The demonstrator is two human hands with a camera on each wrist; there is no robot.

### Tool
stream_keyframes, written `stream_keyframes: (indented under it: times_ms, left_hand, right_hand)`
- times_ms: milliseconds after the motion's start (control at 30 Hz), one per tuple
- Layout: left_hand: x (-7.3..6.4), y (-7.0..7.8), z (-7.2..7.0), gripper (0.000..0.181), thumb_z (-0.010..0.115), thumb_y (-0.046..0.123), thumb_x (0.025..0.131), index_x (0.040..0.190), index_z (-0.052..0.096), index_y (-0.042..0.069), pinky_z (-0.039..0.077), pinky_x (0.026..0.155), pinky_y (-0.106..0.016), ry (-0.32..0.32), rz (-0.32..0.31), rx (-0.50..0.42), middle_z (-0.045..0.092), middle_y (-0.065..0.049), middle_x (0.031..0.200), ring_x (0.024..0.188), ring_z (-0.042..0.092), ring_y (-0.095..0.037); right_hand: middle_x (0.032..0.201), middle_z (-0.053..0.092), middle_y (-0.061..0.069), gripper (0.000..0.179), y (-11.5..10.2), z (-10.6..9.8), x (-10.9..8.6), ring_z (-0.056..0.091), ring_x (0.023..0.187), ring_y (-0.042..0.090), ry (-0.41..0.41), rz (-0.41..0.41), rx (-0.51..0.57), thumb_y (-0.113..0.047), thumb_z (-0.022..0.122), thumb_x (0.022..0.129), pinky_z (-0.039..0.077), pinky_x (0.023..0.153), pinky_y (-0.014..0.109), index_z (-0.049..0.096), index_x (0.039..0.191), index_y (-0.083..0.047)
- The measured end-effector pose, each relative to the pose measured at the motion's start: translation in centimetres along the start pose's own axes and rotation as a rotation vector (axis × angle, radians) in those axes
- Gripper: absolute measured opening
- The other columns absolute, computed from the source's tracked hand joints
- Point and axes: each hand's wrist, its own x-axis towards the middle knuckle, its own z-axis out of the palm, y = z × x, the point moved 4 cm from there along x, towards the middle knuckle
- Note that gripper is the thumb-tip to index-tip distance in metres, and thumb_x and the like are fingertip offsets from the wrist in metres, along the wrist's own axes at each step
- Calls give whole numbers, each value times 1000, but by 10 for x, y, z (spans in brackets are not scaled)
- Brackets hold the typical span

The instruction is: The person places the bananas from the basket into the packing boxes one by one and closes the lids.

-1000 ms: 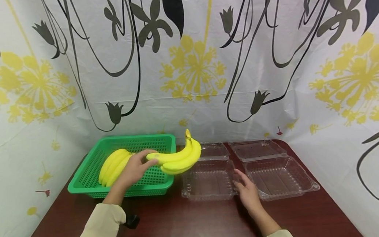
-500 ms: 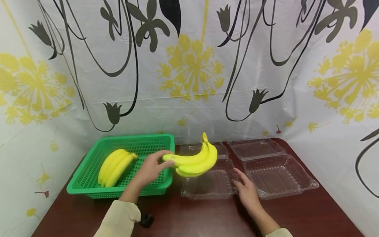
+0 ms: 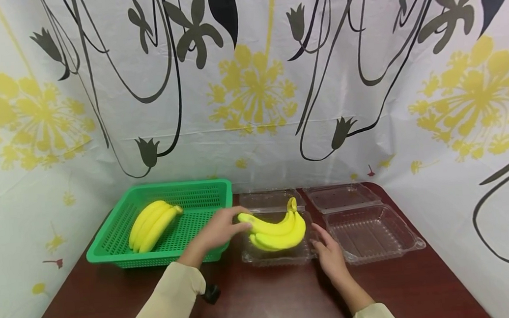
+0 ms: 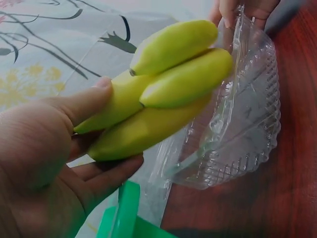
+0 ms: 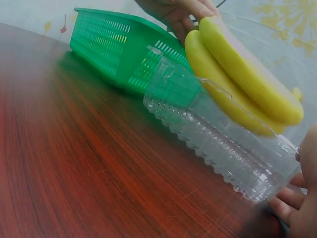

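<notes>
A bunch of yellow bananas [image 3: 282, 233] hangs over the nearer-left clear plastic container [image 3: 277, 262], its stem pointing up and to the right. My left hand [image 3: 221, 228] grips the bunch by its tip ends, thumb on one side and fingers beneath, as the left wrist view shows. My right hand [image 3: 332, 259] holds the container's right side wall, with thumb and fingers at the rim. In the right wrist view the lower bananas [image 5: 237, 84] overlap the container's upper edge. The container's hinged lid [image 3: 266, 201] lies folded back behind it.
A green plastic basket [image 3: 164, 258] stands at the left with another banana bunch [image 3: 155, 227] in it. A second clear container [image 3: 375, 232] sits open at the right, its lid [image 3: 343, 197] laid back. A patterned cloth [image 3: 254, 154] rises behind the dark red table [image 3: 264, 301].
My left hand has carried the bananas rightward from over the basket and lowered them over the left container. My right hand stays at that container's side.
</notes>
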Motion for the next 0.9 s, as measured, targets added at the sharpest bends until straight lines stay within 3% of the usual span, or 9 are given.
stream_keyframes:
  times_ms: [233, 433, 667, 900]
  left_hand:
    - [15, 10, 7, 22, 66, 24, 94, 112, 67, 10, 47, 72, -33, -74, 20, 87, 63, 1, 98, 79, 54, -15]
    - [22, 9, 17, 18, 64, 23, 96, 107, 67, 10, 46, 70, -32, -173, 17, 134, 60, 3, 89, 75, 53, -15]
    - [23, 9, 25, 15, 65, 20, 95, 104, 67, 8, 48, 73, -31, -185, 14, 202, 62, 3, 88, 78, 54, -14]
    - [21, 12, 33, 22, 65, 20, 95, 111, 67, 6, 49, 80, -33, -204, -8, 348, 66, -3, 100, 88, 58, -16]
  right_hand:
    - [139, 49, 24, 47, -1, -1, 0, 56, 117, 37, -22, -9, 18, 2, 43, 99, 50, 89, 40, 43, 145, -2]
    - [139, 48, 25, 47, -2, -1, -1, 50, 122, 36, -34, -18, 49, 2, 43, 99, 49, 91, 39, 42, 145, -1]
    - [139, 49, 24, 47, 0, 0, -1, 46, 127, 35, -44, -10, 18, 1, 43, 99, 47, 91, 33, 43, 146, -2]
    - [143, 45, 24, 47, 1, 0, -1, 45, 127, 32, -43, -22, 28, 0, 44, 99, 47, 87, 28, 43, 146, -3]
